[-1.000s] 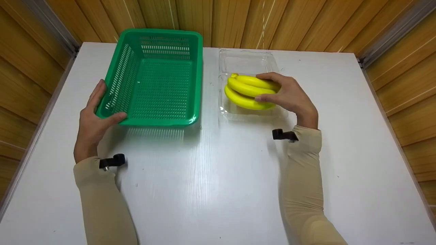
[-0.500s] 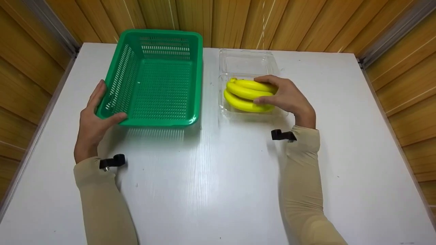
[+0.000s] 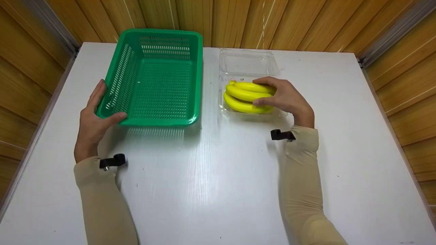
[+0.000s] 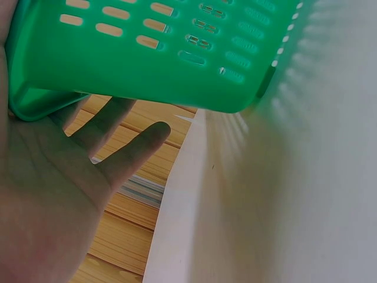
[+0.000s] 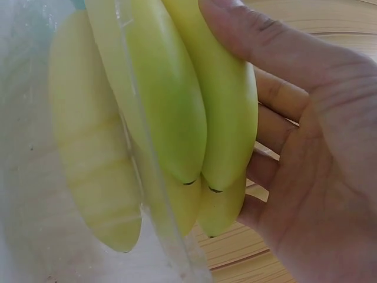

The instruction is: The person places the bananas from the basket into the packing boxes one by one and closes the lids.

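Observation:
A bunch of yellow bananas (image 3: pixel 247 97) lies low within the clear plastic clamshell box (image 3: pixel 235 117). My right hand (image 3: pixel 287 97) grips the bunch at its right end, thumb on the near side and fingers over the far side. In the right wrist view the banana tips (image 5: pixel 194 171) show beside the palm, partly behind the clear wall. My left hand (image 3: pixel 92 122) rests against the near left corner of a green plastic basket (image 3: pixel 156 121), thumb at the front rim, fingers along the left side. Those fingers (image 4: pixel 138 150) look straight and spread in the left wrist view.
The box's lid (image 3: pixel 248 64) lies folded back toward the wooden wall (image 3: pixel 231 23). Basket and box stand side by side at the back of the white table (image 3: pixel 204 190), with a narrow gap between. Only small specks show inside the basket.
My right hand has moved slightly nearer and downward with the bananas, which have come lower into the box. The left hand and the basket have stayed put.

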### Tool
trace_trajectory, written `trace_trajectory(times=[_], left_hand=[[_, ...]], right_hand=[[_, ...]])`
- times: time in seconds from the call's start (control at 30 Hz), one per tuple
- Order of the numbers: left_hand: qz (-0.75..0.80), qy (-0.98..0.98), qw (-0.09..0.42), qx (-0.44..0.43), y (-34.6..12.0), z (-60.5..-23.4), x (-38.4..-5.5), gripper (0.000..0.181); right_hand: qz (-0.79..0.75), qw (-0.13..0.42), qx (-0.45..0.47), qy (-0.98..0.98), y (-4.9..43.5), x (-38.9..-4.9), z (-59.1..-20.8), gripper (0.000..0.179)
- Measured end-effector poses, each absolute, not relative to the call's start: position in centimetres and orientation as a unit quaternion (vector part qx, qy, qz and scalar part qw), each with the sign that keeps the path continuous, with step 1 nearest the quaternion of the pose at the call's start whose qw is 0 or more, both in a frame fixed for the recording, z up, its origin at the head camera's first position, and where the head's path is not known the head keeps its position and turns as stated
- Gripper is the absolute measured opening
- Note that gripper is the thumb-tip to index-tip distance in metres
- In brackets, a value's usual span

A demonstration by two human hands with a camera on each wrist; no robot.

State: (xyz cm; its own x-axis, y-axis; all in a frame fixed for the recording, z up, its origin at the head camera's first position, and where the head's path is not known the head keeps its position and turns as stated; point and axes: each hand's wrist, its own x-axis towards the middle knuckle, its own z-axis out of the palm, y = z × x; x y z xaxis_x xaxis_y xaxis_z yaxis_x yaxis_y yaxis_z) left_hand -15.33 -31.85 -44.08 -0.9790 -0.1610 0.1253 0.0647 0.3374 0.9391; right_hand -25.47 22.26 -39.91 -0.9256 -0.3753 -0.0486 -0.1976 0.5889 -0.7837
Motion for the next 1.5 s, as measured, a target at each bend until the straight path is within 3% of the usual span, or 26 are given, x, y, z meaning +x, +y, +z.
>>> trace_trajectory(times=[0.97, 1.3, 1.5], left_hand=[[-0.579, -0.809, 0.093, 0.036, -32.17, -44.45, -15.76, 0.102], [-0.580, -0.809, 0.088, 0.033, -31.90, -43.87, -15.33, 0.101], [-0.580, -0.809, 0.088, 0.037, -31.71, -43.69, -15.20, 0.101]], right_hand=[[-0.405, 0.140, -0.161, 0.889, 22.31, -25.70, -40.41, 0.070], [-0.420, 0.128, -0.162, 0.884, 22.37, -25.73, -40.38, 0.066], [-0.426, 0.088, -0.162, 0.886, 22.46, -25.68, -40.37, 0.059]])
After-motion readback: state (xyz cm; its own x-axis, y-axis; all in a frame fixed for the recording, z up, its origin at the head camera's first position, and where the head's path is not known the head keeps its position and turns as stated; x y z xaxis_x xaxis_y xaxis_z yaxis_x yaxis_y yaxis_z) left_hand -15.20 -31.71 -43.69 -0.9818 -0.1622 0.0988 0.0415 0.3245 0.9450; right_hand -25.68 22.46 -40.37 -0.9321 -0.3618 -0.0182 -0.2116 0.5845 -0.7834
